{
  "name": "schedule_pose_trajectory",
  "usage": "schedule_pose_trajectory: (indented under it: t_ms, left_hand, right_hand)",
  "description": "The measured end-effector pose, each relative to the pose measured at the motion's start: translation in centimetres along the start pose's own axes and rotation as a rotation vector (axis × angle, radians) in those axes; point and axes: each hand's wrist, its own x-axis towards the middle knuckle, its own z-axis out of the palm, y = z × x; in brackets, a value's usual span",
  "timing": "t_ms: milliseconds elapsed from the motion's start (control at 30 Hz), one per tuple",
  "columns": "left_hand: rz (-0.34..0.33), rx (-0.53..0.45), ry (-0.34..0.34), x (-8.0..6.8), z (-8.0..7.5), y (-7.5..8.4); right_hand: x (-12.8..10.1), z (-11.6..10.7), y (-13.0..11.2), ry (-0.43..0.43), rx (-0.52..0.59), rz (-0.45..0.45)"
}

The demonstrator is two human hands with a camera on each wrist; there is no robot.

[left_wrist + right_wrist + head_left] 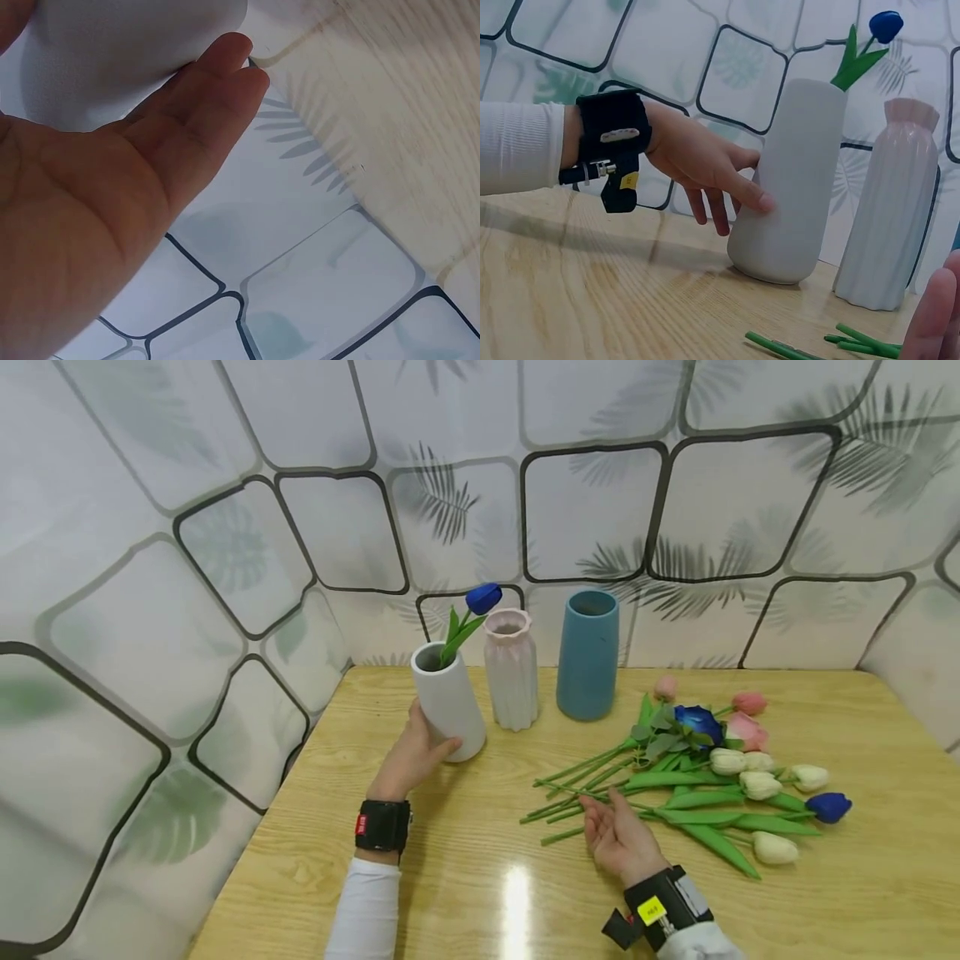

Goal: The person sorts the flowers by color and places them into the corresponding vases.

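My left hand (411, 758) holds a smooth white vase (452, 714) low on its side, thumb on the front and fingers reaching behind. One blue tulip (483, 599) with green leaves leans out of the vase's mouth. In the left wrist view, the fingers (217, 97) lie along the vase's grey-shaded side (135, 52). My right hand (622, 839) is palm up with loosely bent fingers at the cut stems (562, 814) of a pile of artificial flowers; whether it touches a stem is unclear. White tulips (775, 848), another blue tulip (828, 807) and a blue rose (699, 725) lie there.
A ribbed pinkish-white vase (512, 672) stands right of the white one, and a taller blue vase (588, 656) stands farther right. Pink blooms (747, 732) lie at the pile's back. The wooden table (300, 877) meets a patterned wall covering (465, 527) behind and at left.
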Motion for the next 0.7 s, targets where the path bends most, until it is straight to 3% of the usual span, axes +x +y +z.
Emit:
schedule_pose_trajectory:
  t_ms: [233, 367, 433, 567, 700]
  left_hand:
    - [-0.009, 0.022, 0.006, -0.2, -0.1, 0.1]
    - [-0.06, 0.129, -0.001, -0.5, -0.1, 0.5]
    - [-0.123, 0.207, -0.034, -0.8, -0.1, 0.9]
    - [-0.243, 0.355, -0.17, -1.4, 0.3, 2.2]
    - [-0.252, 0.444, -0.243, -1.9, 1.6, 3.6]
  right_hand:
    - [0.3, 0.0, 0.2, -0.013, -0.02, -0.043]
    - [-0.1, 0.5, 0.8, 0.02, -0.051, -0.115]
    - [-0.3, 0.8, 1.0, 0.034, -0.056, -0.161]
    - [-0.8, 1.3, 1.0, 0.064, -0.042, -0.226]
    - [-1.2, 1.7, 0.6, 0.075, -0.038, -0.234]
